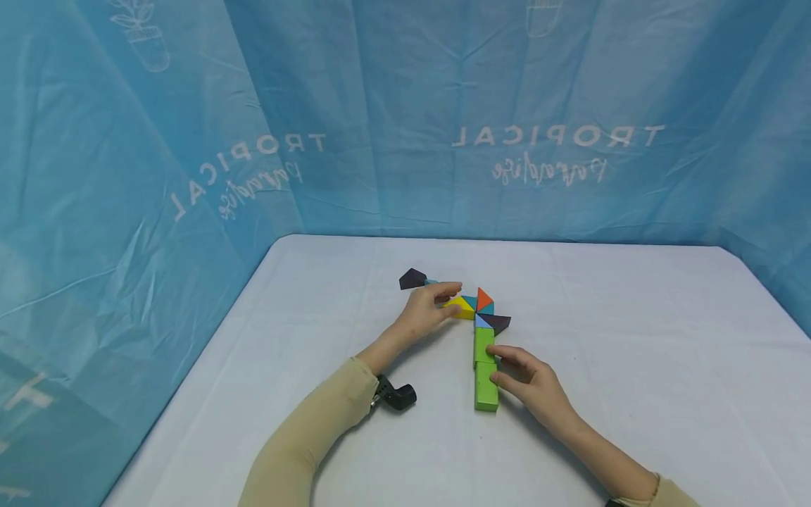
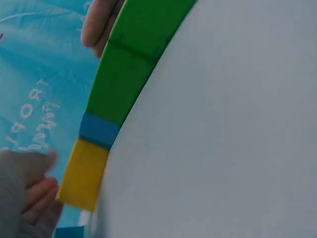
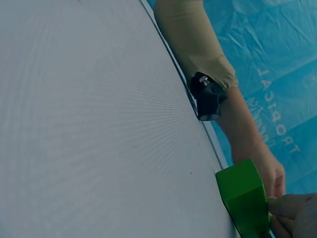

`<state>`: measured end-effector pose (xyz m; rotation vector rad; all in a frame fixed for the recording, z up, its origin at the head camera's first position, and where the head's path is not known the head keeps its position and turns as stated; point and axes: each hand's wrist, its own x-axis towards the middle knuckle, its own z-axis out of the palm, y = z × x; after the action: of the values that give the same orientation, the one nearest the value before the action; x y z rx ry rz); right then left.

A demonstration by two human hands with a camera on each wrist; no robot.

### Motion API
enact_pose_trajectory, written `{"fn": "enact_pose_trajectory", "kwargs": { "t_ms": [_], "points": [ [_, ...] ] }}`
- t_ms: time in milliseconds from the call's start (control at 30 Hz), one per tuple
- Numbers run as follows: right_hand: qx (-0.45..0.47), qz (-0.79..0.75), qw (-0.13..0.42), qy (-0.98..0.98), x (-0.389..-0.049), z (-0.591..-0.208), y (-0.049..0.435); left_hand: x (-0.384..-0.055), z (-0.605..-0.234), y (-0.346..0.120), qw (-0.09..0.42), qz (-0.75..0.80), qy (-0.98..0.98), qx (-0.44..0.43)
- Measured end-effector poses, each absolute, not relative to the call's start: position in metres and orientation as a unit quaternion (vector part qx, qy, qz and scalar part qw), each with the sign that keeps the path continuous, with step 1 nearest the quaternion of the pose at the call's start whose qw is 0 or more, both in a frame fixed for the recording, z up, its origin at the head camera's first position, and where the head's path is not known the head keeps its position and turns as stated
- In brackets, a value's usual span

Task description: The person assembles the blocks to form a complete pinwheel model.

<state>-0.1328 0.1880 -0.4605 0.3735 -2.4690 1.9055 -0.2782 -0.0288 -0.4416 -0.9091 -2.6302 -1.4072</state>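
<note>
Two green blocks [image 1: 485, 384] lie end to end on the white table, forming a straight column. At its far end sit a small blue block [image 1: 483, 322] and a dark block [image 1: 497, 322]. Beyond them are an orange triangular block [image 1: 484, 300], teal pieces and a yellow block [image 1: 461, 308]. My left hand [image 1: 427, 310] is at the yellow block's left side, thumb against or very near it, fingers apart from the thumb. My right hand [image 1: 535, 387] touches the green column's right side with thumb and index finger, not wrapped round it.
A dark block [image 1: 413, 279] with a teal piece beside it lies past my left hand, partly covered by it. A black wrist camera [image 1: 398, 396] sticks out from my left sleeve. Blue printed curtains [image 1: 405, 190] hang behind and left of the white table [image 1: 633, 338].
</note>
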Motion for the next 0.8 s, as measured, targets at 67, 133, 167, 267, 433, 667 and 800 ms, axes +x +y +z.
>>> {"fn": "enact_pose_trajectory", "kwargs": {
  "t_ms": [67, 133, 167, 267, 433, 667, 800],
  "points": [
    [0.117, 0.608, -0.004, -0.785, -0.133, -0.46, 0.188, -0.282, -0.433, -0.033, 0.033, -0.464, -0.838, -0.286],
    [0.115, 0.609, -0.005, -0.785, -0.132, -0.458, 0.188, -0.287, -0.426, -0.038, 0.064, -0.47, -0.837, -0.272],
    [0.116, 0.608, -0.004, -0.785, -0.132, -0.458, 0.188, -0.291, -0.424, -0.041, 0.079, -0.471, -0.838, -0.265],
    [0.115, 0.611, -0.004, -0.783, -0.132, -0.456, 0.188, -0.3, -0.425, -0.046, 0.103, -0.463, -0.847, -0.241],
    [0.113, 0.614, -0.008, -0.781, -0.131, -0.456, 0.188, -0.308, -0.439, -0.047, 0.106, -0.426, -0.867, -0.235],
    [0.113, 0.613, -0.007, -0.782, -0.131, -0.459, 0.187, -0.313, -0.452, -0.042, 0.11, -0.393, -0.886, -0.222],
    [0.116, 0.616, -0.007, -0.779, -0.131, -0.459, 0.187, -0.312, -0.452, -0.042, 0.118, -0.41, -0.881, -0.204]
  ]
}}
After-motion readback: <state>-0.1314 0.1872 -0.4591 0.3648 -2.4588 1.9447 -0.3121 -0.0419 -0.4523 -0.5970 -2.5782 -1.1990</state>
